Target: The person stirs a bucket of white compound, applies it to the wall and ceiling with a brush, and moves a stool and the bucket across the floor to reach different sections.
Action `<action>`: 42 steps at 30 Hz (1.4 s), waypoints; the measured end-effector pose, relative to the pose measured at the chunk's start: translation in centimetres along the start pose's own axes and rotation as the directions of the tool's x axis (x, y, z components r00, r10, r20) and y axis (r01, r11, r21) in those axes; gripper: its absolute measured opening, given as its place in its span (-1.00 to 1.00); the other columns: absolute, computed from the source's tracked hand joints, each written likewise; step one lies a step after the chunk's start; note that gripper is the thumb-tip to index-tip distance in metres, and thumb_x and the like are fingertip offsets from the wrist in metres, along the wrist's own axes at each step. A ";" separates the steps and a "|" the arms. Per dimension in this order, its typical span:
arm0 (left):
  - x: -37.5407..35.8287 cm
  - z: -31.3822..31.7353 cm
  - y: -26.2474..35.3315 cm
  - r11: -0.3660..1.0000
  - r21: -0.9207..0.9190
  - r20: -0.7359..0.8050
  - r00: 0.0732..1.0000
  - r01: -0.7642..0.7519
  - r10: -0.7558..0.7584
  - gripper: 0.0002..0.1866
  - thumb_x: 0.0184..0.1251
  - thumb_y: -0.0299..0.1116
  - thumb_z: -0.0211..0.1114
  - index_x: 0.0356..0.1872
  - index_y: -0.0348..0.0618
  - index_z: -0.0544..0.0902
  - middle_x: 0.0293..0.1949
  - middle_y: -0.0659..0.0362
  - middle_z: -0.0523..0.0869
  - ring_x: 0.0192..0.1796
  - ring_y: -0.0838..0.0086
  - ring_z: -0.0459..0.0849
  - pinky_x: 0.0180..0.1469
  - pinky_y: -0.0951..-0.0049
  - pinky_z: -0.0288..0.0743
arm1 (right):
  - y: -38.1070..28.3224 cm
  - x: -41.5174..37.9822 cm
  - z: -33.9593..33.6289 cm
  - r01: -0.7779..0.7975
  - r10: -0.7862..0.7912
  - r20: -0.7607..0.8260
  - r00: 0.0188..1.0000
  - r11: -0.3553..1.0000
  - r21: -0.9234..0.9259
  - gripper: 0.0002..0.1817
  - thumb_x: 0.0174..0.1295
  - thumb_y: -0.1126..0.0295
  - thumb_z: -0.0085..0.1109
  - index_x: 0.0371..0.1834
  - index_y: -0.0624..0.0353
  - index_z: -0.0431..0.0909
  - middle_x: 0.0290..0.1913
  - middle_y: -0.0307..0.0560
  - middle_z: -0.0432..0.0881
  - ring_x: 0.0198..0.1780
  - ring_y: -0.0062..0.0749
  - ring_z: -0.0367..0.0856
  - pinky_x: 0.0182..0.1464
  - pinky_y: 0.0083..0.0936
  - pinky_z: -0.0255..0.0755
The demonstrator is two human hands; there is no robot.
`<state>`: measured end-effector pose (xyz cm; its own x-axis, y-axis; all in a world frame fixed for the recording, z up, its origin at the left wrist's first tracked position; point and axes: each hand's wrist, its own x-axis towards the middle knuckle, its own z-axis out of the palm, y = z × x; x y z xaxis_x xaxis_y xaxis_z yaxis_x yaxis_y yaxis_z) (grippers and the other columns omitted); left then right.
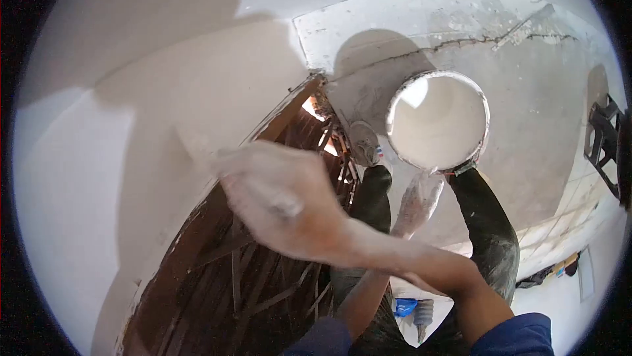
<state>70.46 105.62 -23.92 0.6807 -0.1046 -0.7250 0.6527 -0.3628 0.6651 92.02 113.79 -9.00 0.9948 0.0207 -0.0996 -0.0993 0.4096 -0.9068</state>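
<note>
A round bucket (488,115) of smooth off-white paste stands between the person's legs. My left hand (420,199), smeared with white, is at its near rim, with the fingertips closed on the edge. Crossing over the left arm, my right hand (273,194) is raised at the left, close to the pale wall (197,86). It is motion-blurred and coated in white, with its fingers wrapped round something. A faint pale, flat shape reaches from its fingertips toward the wall; I cannot make out what it is.
Below the wall's edge is a dark opening (263,283) with wooden slats and metal bars. A shoe (363,142) is left of the bucket. A black plastic stool (604,148) stands at the far right. A blue object (405,306) lies between the legs.
</note>
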 end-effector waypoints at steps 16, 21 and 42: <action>-2.5 -1.1 -3.6 0.992 0.106 0.127 0.989 0.066 -0.079 -0.50 0.42 -0.13 0.24 0.25 -0.23 0.51 0.21 -0.13 0.60 0.31 0.06 0.50 0.39 0.15 0.30 | 26.9 6.1 -2.8 -0.104 0.019 -0.201 0.980 0.900 -0.424 -0.84 0.25 0.49 0.19 -0.21 0.25 0.74 -0.34 0.10 0.77 -0.46 -0.32 0.73 -0.34 -0.43 0.61; -2.2 -1.7 -2.9 0.992 0.106 0.156 0.984 0.070 -0.086 -0.50 0.42 -0.14 0.24 0.25 -0.23 0.51 0.21 -0.13 0.59 0.32 0.06 0.49 0.39 0.14 0.30 | 17.4 3.0 -3.1 0.040 -0.074 -0.172 0.982 0.981 -0.190 -0.77 0.21 0.64 0.16 -0.10 0.28 0.69 -0.24 0.10 0.76 -0.24 -0.33 0.76 -0.23 -0.46 0.63; -3.0 -3.4 -3.7 0.986 0.151 0.225 0.969 0.065 -0.098 -0.53 0.41 -0.17 0.23 0.24 -0.20 0.49 0.21 -0.12 0.57 0.33 0.05 0.46 0.38 0.11 0.27 | 26.6 10.2 -7.2 -0.078 -0.015 -0.326 0.945 0.959 -0.272 -0.87 0.18 0.52 0.18 -0.26 0.25 0.70 -0.34 0.11 0.73 -0.37 -0.08 0.72 -0.20 -0.25 0.58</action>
<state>67.14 110.42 -23.66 0.5206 -0.2745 -0.8084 0.6375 -0.5049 0.5820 99.39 118.36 -37.05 0.9347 -0.2839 -0.2139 -0.1791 0.1437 -0.9733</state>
